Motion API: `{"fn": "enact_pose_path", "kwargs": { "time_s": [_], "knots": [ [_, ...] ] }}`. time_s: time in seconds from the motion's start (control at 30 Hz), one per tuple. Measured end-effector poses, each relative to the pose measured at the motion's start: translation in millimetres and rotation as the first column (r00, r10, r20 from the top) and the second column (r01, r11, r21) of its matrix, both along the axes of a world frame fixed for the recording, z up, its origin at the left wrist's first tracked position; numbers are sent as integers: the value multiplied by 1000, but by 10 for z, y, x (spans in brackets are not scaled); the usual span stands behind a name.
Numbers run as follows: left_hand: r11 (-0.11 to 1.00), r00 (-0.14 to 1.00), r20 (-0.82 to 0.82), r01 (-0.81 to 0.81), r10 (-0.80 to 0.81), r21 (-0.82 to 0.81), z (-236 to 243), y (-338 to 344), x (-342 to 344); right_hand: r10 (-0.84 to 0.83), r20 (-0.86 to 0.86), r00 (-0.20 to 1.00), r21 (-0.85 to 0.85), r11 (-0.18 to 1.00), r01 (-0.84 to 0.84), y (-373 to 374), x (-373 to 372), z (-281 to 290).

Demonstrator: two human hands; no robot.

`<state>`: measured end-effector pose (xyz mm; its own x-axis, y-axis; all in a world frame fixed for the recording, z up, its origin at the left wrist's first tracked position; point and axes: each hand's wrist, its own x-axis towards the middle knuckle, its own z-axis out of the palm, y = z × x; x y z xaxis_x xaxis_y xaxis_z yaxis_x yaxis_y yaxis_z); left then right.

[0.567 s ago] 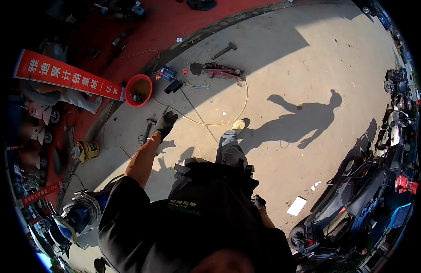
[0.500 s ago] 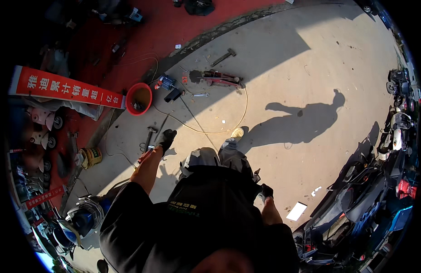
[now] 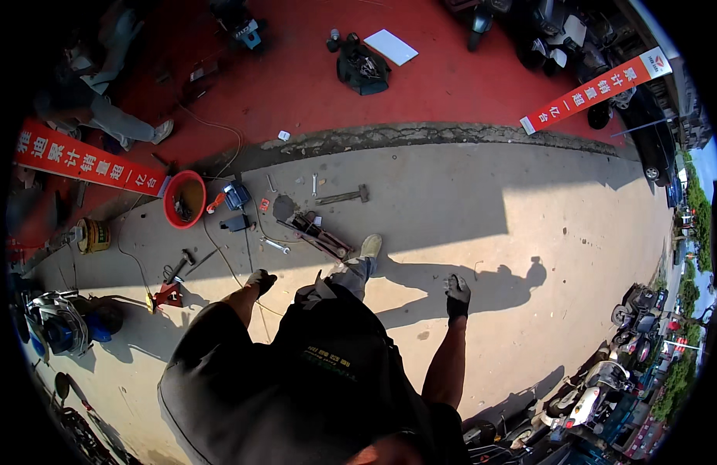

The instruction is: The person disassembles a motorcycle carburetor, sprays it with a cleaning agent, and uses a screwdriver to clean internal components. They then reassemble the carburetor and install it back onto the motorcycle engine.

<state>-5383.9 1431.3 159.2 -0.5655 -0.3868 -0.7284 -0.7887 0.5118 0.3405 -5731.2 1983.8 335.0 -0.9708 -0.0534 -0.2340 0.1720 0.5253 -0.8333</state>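
Note:
My left hand (image 3: 260, 282), in a dark work glove, hangs low beside my left leg with its fingers curled in. Nothing shows in it. My right hand (image 3: 457, 294), gloved too, is held out ahead on the right, its fingers loosely bent and somewhat apart, with nothing visible in them. Ahead of my foot lies a dark red floor jack (image 3: 320, 236). Close to it are a combination wrench (image 3: 275, 246), a long-handled hammer (image 3: 343, 195) and a small blue motor-like unit (image 3: 236, 195). Left of my left hand stand a red jack stand (image 3: 168, 294) and a smaller hammer (image 3: 179, 266).
A red bucket (image 3: 168, 213) of murky water stands at left, near a yellow tub (image 3: 93, 235). A hose (image 3: 223, 252) crosses the concrete. Red banners (image 3: 87, 163) edge the red paving. Another person (image 3: 126, 120) is at upper left; parked scooters (image 3: 595, 391) line the right.
My view has swung to the right and forward. My right hand has come up from beside my hip to out in front. The left hand stays low and curled. The person at left shows more fully.

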Motion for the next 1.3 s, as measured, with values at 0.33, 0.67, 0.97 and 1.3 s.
{"fn": "enact_pose_path", "kwargs": {
  "time_s": [0.33,0.67,0.97,1.3],
  "knots": [
    [941,621,-737,-2,265,337,2845,-691,-5589,-484,777,403,214,805,554,829,-1734,-647],
    [953,882,-390,-301,264,-37,591,-2129,-4958,59,648,759,-39,998,-44,-3285,-7514,-1539],
    [625,656,390,-748,646,223,525,-2408,-5724,635,341,693,-134,763,-632,-8928,-10666,-818],
    [-13,164,316,-871,934,491,-272,-6130,-8332,768,549,329,266,213,-940,-12765,-11213,-4421]
  ]
}}
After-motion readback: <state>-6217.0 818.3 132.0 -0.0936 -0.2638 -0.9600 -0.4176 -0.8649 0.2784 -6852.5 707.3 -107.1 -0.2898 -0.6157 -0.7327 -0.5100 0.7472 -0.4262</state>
